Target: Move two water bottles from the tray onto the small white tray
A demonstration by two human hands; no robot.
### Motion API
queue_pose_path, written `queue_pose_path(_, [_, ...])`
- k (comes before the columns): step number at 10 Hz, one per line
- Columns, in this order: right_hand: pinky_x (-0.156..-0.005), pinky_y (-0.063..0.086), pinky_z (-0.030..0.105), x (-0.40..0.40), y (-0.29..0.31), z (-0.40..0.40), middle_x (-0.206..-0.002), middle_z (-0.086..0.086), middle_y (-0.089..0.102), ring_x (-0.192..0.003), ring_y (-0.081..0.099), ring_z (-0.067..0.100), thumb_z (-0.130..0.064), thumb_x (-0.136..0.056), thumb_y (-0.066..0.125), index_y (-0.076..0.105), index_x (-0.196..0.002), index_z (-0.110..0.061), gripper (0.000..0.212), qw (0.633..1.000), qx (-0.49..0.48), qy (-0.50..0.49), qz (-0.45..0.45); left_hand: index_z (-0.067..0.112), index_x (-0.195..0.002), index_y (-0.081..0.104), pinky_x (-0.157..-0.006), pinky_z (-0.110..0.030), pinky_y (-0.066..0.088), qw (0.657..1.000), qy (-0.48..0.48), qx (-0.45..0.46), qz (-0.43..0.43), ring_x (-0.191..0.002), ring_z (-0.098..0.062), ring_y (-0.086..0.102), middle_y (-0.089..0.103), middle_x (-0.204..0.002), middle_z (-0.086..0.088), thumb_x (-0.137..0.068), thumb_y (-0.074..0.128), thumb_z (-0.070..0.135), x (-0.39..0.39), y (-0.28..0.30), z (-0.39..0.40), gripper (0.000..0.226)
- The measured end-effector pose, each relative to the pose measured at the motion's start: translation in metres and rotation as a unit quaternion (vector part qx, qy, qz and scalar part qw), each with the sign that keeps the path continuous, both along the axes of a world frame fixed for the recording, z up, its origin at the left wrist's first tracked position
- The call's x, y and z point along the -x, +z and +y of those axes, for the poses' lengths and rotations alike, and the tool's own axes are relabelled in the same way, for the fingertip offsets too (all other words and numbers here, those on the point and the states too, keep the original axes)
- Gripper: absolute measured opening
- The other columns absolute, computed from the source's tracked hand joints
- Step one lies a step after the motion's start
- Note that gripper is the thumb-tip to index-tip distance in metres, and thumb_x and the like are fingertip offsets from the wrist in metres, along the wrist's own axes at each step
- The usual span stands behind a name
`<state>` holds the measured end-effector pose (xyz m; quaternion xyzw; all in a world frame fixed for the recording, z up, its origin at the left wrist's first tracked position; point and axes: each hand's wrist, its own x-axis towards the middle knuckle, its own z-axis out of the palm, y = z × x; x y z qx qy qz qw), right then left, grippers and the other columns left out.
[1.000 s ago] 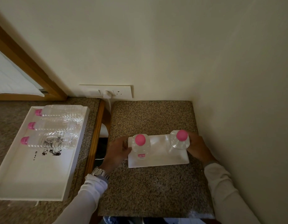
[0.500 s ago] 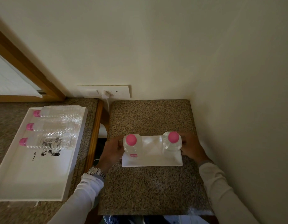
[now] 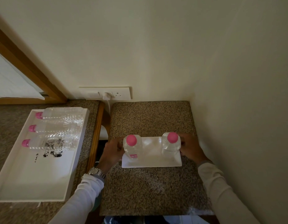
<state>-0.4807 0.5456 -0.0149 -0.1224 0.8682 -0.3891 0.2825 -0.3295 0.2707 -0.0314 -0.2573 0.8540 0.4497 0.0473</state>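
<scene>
Bottles stood upright at either end of the small white tray (image 3: pixel 152 164): the left bottle (image 3: pixel 132 149) with its pink cap and a small pink label on its side, the right bottle (image 3: pixel 171 143) also pink-capped. The small tray lay on the speckled granite surface (image 3: pixel 149 189), about midway between its far and near edges and closer to the right edge, where a wall ran alongside. The left hand (image 3: pixel 111 151) had its grip wrapped against the outer side of the left bottle, fingers curled on the plastic; the right hand (image 3: pixel 189 149) was clasped the same way on the outer side of the right bottle. A metal watch (image 3: pixel 96 172) sat on the left wrist, and both arms wore white sleeves.

Across a wooden strip (image 3: pixel 95 138) to the left, on a second granite surface, the large white tray (image 3: pixel 33 181) held three more bottles (image 3: pixel 54 126) lying on their sides at its far end, caps pointing left, side by side. Dark marks showed on the tray floor just below the nearest one. A white switch plate (image 3: pixel 106 93) with a plug in it sat on the far wall above the gap between the two surfaces.
</scene>
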Motion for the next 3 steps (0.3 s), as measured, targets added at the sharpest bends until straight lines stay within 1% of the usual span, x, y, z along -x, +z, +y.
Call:
queue_pose_path(1, [-0.085, 0.058, 0.048, 0.005, 0.003, -0.001, -0.102, 0.022, 0.071, -0.097, 0.068, 0.037, -0.004, -0.091, 0.065, 0.070, -0.102, -0.003, 0.011, 1.000, -0.017, 0.027, -0.002, 0.025, -0.107, 0.067, -0.076, -0.042, 0.066, 0.999, 0.004, -0.033, -0.007, -0.088, -0.020, 0.073, 0.075, -0.093, -0.003, -0.088, 0.076, 0.012, 0.000, 0.001, -0.003, 0.024])
queue_pose_path(2, [-0.082, 0.058, 0.054, 0.012, 0.015, -0.005, -0.100, 0.026, 0.068, -0.096, 0.066, 0.039, -0.012, -0.097, 0.058, 0.065, -0.100, 0.007, 0.021, 0.998, -0.044, 0.050, -0.008, 0.015, -0.126, 0.063, -0.082, -0.043, 0.063, 0.999, -0.012, -0.025, -0.021, -0.094, -0.026, 0.072, 0.074, -0.111, -0.012, -0.097, 0.066, 0.016, 0.003, 0.008, -0.006, 0.030])
queue_pose_path(3, [-0.084, 0.051, 0.047, 0.021, 0.033, -0.009, -0.095, 0.024, 0.067, -0.092, 0.065, 0.039, -0.013, -0.098, 0.052, 0.063, -0.089, 0.006, 0.024, 0.994, -0.078, 0.064, 0.040, 0.013, -0.139, 0.055, -0.092, -0.036, 0.052, 0.999, -0.014, 0.031, -0.021, -0.103, -0.019, 0.063, 0.069, -0.122, -0.012, -0.101, 0.060, 0.020, 0.013, 0.024, -0.015, 0.040])
